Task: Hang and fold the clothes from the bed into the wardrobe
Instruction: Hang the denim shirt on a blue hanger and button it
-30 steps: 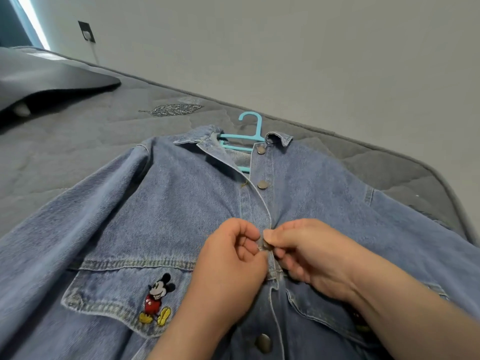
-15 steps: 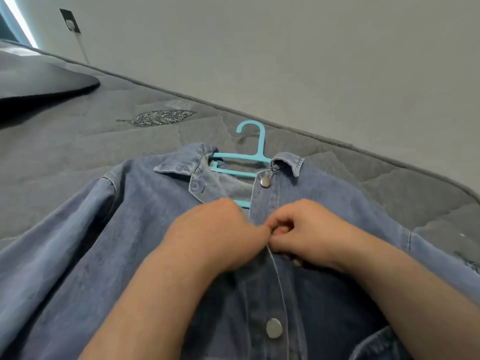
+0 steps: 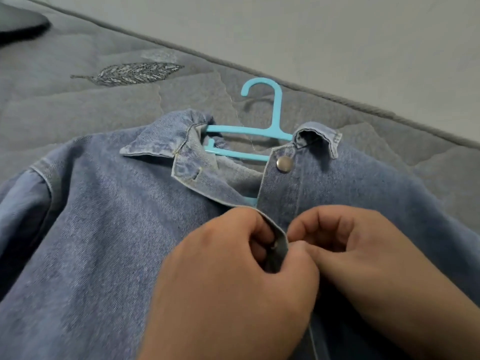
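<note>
The denim jacket (image 3: 104, 229) lies front up on the bed, filling the lower half of the view from nine o'clock to three o'clock. It is threaded on a turquoise plastic hanger (image 3: 275, 118), whose hook sticks out past the collar (image 3: 155, 144) toward twelve o'clock and rests on the mattress. The neck is open: the top metal button (image 3: 284, 164) sits bare on the right front at about one o'clock of the hands, and its empty buttonhole (image 3: 193, 176) shows on the opposite flap at about eleven o'clock.

Just below centre the two hands meet over the front opening. The left hand (image 3: 228, 294) has its fingers curled and clamped round the edge of the button strip, the fold of denim standing up between thumb and fingers. The right hand (image 3: 363, 255) comes in from four o'clock, its fingers curled under and its thumb tip tight against the same strip, pinching the jacket there. A small pale glint between the fingers is too hidden to name.

Round the jacket spreads the grey quilted mattress (image 3: 65, 113), with an embroidered leaf (image 3: 130, 74) at ten o'clock. A dark soft shape (image 3: 18, 22) lies in the far ten o'clock corner, and a plain pale wall (image 3: 337, 35) runs beyond the mattress edge from twelve to two o'clock.
</note>
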`<state>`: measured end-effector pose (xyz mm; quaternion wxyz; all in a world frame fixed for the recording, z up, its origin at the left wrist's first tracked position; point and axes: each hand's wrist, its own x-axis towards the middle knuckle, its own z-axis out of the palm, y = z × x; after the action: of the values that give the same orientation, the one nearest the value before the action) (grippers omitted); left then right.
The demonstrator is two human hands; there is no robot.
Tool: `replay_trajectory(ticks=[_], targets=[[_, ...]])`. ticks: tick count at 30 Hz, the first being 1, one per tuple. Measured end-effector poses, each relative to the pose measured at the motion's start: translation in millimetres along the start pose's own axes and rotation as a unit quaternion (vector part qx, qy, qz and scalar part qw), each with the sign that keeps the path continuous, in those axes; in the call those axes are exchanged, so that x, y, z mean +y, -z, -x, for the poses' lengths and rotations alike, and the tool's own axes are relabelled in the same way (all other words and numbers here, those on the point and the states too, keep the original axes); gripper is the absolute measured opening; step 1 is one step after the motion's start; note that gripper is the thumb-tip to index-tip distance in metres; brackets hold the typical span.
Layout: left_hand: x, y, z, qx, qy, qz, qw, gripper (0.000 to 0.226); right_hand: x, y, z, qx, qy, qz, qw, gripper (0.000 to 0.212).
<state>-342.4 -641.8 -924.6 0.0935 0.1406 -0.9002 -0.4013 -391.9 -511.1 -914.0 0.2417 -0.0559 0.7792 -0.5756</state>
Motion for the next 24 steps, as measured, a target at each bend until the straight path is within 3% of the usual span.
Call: replay_trajectory(ticks=[3, 7, 9, 12, 19, 24], targets=[[-6.7, 2.6, -4.1, -0.029, -0.005, 0.021, 0.999, 0.035, -1.7, 1.3, 0.8, -0.022, -0.024, -0.051, 0.998, 0.02], [-8.7, 7.1, -12.2, -0.09, 0.02, 0.18, 0.979, 0.016, -2.0, 1.0, -0.2, -0.02, -0.034, -0.078, 0.996, 0.024], [-6.3, 7.6, -12.9, -0.11, 0.007, 0.221, 0.969, 0.021, -0.6, -0.2, -1.7, -0.002, -0.032, -0.097, 0.995, 0.024], [-4.1, 6.1, -12.7, -0.106, 0.006, 0.206, 0.973, 0.043, 0.9, -0.8, -3.9, 0.003, -0.034, -0.107, 0.994, 0.022], [-7.3, -3.6, -9.7, -0.058, 0.027, 0.146, 0.987, 0.043, 3.2, -0.5, -3.8, 0.003, -0.024, -0.131, 0.991, 0.017], [-1.8, 0.7, -2.7, -0.073, -0.02, 0.034, 0.997, 0.035, 5.2, 1.5, -1.9, 0.007, -0.027, -0.125, 0.992, 0.018]])
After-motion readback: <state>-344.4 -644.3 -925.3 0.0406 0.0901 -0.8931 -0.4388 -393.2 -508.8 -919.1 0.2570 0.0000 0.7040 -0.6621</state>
